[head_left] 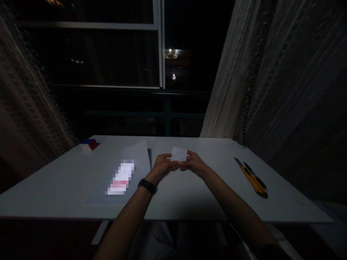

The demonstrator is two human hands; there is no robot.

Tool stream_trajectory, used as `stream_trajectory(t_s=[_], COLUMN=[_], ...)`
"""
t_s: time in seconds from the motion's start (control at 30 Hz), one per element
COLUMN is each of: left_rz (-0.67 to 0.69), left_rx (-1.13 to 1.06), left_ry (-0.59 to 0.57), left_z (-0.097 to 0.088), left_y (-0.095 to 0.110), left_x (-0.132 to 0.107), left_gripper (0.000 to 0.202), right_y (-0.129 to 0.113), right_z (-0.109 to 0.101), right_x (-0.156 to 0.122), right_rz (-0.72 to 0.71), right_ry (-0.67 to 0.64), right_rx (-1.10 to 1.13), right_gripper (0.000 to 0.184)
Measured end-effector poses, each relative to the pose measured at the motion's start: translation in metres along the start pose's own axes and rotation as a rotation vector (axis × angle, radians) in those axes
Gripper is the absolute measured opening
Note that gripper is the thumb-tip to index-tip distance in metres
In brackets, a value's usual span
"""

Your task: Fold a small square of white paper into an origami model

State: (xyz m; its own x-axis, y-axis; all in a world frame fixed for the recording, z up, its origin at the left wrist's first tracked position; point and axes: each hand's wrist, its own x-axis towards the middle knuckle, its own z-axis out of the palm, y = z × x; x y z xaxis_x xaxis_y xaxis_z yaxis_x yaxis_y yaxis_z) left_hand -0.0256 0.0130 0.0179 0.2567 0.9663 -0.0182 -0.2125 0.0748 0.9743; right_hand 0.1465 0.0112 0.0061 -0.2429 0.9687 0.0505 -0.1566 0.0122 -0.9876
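Note:
A small white piece of paper (179, 154), roughly square with a faint crease, is held up above the table between both hands. My left hand (163, 163) grips its left side, thumb along the lower edge and fingers behind. On the opposite side, my right hand (193, 161) pinches the paper in the same way. Both thumbs nearly meet at the bottom edge. Fingers behind the paper are partly hidden. A dark band (147, 186) is on my left wrist.
White table (187, 202). Left of my hands, white sheets (138, 151) lie under a lit, pixelated screen (121, 177). A coloured cube (89, 144) sits far left. At right lie a yellow utility knife (252, 178) and a pen (255, 174). Curtains (230, 72) flank a dark window.

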Motion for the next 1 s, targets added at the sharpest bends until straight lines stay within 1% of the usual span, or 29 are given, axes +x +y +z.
stream_trajectory(t_s=[0.2, 0.3, 0.43, 0.53, 0.63, 0.7, 0.73, 0.8, 0.87, 1.0], left_rz=[-0.02, -0.016, -0.01, -0.007, -0.019, -0.031, -0.034, -0.029, -0.012, 0.034], left_rx=[0.005, 0.004, -0.012, -0.034, -0.053, -0.056, -0.055, -0.057, -0.071, -0.122], left_ry=[0.0, 0.023, 0.017, 0.013, 0.02, 0.019, 0.025, 0.056, 0.074, 0.014], left_z=[-0.002, -0.002, -0.002, -0.003, -0.003, -0.003, -0.003, -0.003, -0.002, -0.002], left_y=[-0.003, -0.005, -0.007, -0.006, -0.005, -0.005, -0.004, -0.002, -0.001, -0.001], left_x=[0.002, 0.004, 0.005, 0.006, 0.006, 0.006, 0.006, 0.005, 0.004, 0.004], left_gripper=[0.047, 0.044, 0.039, 0.04, 0.037, 0.036, 0.037, 0.037, 0.035, 0.032], right_y=[-0.003, -0.004, -0.005, -0.003, 0.001, 0.006, 0.008, 0.012, 0.016, 0.019], right_z=[-0.002, -0.003, -0.005, -0.003, 0.003, 0.006, 0.008, 0.009, 0.008, 0.005], right_x=[0.0, 0.0, 0.0, 0.002, 0.005, 0.006, 0.007, 0.008, 0.009, 0.01], right_rz=[0.016, 0.027, 0.03, -0.022, -0.113, -0.168, -0.198, -0.237, -0.253, -0.271], right_ry=[0.002, -0.002, 0.044, 0.096, 0.187, 0.249, 0.267, 0.253, 0.244, 0.246], right_rx=[-0.022, -0.04, -0.071, -0.072, -0.08, -0.134, -0.197, -0.32, -0.406, -0.481], right_gripper=[0.063, 0.06, 0.053, 0.051, 0.049, 0.043, 0.038, 0.028, 0.023, 0.025])
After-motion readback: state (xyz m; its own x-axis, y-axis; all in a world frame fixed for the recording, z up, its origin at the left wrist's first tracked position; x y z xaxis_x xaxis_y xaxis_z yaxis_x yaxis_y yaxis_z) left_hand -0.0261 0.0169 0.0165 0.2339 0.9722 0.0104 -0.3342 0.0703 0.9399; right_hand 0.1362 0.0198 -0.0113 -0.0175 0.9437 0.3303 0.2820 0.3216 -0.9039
